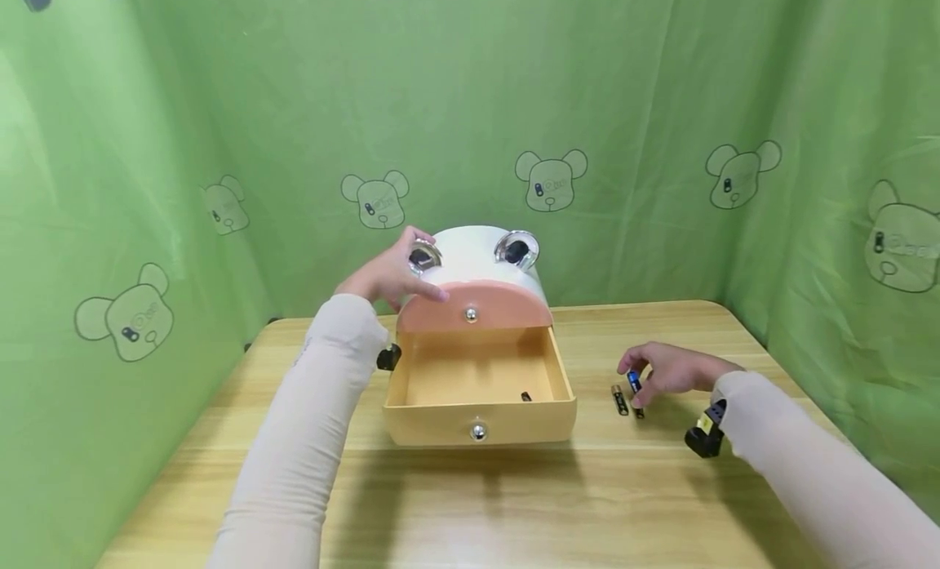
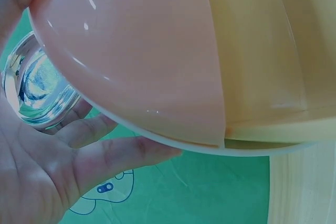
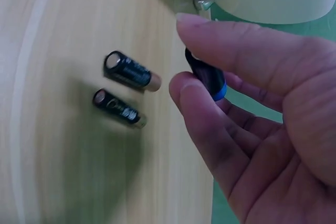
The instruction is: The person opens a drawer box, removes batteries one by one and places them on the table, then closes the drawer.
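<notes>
A frog-like storage box (image 1: pixel 473 255) with a white top, pink upper drawer and shiny eyes stands on the table. Its yellow lower drawer (image 1: pixel 481 426) is pulled out and has a small dark battery (image 1: pixel 525 397) inside. My left hand (image 1: pixel 392 271) grips the box by its left eye, thumb on the pink front (image 2: pixel 126 51) and fingers along the side. To the right of the box, my right hand (image 1: pixel 671 368) pinches a black battery with a blue end (image 3: pixel 207 74) between thumb and fingertip. Two more batteries (image 3: pixel 128 71) lie close by on the table.
The wooden table (image 1: pixel 477 512) is enclosed by green curtains (image 1: pixel 470 104) printed with bear heads. A round silver knob (image 1: pixel 479 432) sticks out from the lower drawer's front. A black wrist device (image 1: pixel 707 438) hangs under the right sleeve.
</notes>
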Demonstrator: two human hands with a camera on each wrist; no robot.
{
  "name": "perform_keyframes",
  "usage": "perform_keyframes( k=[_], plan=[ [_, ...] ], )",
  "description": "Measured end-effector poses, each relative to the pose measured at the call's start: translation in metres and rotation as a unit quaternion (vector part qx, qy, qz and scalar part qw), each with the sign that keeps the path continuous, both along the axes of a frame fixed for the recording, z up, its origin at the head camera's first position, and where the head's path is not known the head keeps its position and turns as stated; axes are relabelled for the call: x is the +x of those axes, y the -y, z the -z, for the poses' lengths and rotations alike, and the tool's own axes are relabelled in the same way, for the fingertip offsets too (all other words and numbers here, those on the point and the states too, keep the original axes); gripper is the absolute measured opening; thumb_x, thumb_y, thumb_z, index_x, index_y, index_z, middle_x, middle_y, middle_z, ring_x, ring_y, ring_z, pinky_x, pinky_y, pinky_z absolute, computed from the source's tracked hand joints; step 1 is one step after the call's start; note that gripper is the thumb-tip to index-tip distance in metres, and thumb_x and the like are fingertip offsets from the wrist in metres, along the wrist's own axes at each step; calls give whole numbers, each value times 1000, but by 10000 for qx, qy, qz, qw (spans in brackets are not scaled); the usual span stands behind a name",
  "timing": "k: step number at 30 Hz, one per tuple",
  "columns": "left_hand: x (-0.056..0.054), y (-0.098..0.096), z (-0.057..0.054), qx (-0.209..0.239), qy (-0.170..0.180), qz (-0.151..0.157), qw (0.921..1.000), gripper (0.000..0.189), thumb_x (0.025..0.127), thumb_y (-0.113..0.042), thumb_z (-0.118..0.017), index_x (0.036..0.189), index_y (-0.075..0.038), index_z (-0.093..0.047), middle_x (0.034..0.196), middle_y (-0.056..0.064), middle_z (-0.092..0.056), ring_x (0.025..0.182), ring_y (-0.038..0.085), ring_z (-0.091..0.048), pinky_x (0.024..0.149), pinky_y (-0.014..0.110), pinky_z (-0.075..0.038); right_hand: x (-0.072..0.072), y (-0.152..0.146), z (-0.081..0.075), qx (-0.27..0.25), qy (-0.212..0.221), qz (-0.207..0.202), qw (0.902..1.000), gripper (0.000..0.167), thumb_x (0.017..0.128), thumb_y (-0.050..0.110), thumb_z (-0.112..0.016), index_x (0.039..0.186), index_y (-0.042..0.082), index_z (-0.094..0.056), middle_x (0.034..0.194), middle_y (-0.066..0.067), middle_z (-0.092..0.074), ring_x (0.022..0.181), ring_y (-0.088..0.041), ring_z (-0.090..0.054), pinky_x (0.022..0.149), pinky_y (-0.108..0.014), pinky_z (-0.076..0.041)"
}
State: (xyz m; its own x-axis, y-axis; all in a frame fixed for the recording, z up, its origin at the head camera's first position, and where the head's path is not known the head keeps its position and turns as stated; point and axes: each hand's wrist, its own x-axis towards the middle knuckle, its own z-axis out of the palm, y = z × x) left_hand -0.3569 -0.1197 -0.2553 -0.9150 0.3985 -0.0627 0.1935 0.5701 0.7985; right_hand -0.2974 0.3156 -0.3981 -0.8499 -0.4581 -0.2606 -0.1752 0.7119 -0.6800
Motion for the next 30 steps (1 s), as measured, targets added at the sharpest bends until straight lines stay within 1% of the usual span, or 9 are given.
perform_keyframes(
  k=[5, 11, 16, 23, 30],
  plan=[
    [0, 0, -1, -43, 1, -9, 10000, 99, 64, -20, -91, 138, -31, -27, 140, 15, -36, 114, 38, -49, 62, 45, -59, 1, -6, 7, -23, 63, 51, 10000, 57, 68, 5, -84, 116, -7, -55, 105, -18, -54, 89, -26, -54, 76, -35, -49],
    [2, -1, -1, -64, 0, -12, 10000, 99, 64, -20, -91, 138, -31, -27, 141, 14, -35, 115, 38, -49, 63, 45, -59, 5, -10, 14, 120, 51, 114, 9999, 59, 68, 8, -86, 116, -4, -55, 108, -17, -54, 92, -27, -53, 77, -35, -48],
    [2, -1, -1, -16, 25, -23, 10000, 101, 62, -18, -92, 139, -31, -27, 141, 14, -35, 114, 39, -50, 62, 45, -59, 6, -12, 19, 109, 60, 123, 9998, 60, 67, 6, -86, 117, -3, -54, 110, -18, -53, 94, -29, -53, 79, -37, -48],
    [0, -1, -1, -12, 55, -19, 10000, 101, 62, -18, -92, 139, -29, -27, 141, 15, -35, 114, 39, -49, 62, 45, -59, 8, -14, 24, 188, 67, 166, 9997, 62, 65, 5, -86, 117, -4, -54, 108, -18, -54, 90, -27, -54, 78, -36, -50],
    [0, 0, -1, 1, 81, -37, 10000, 102, 62, -18, -92, 139, -29, -26, 140, 15, -36, 116, 38, -49, 63, 45, -59, 5, -17, 30, 394, -92, -15, 9992, 58, 66, 5, -85, 113, -6, -53, 104, -19, -56, 85, -25, -55, 73, -34, -50]
  ],
)
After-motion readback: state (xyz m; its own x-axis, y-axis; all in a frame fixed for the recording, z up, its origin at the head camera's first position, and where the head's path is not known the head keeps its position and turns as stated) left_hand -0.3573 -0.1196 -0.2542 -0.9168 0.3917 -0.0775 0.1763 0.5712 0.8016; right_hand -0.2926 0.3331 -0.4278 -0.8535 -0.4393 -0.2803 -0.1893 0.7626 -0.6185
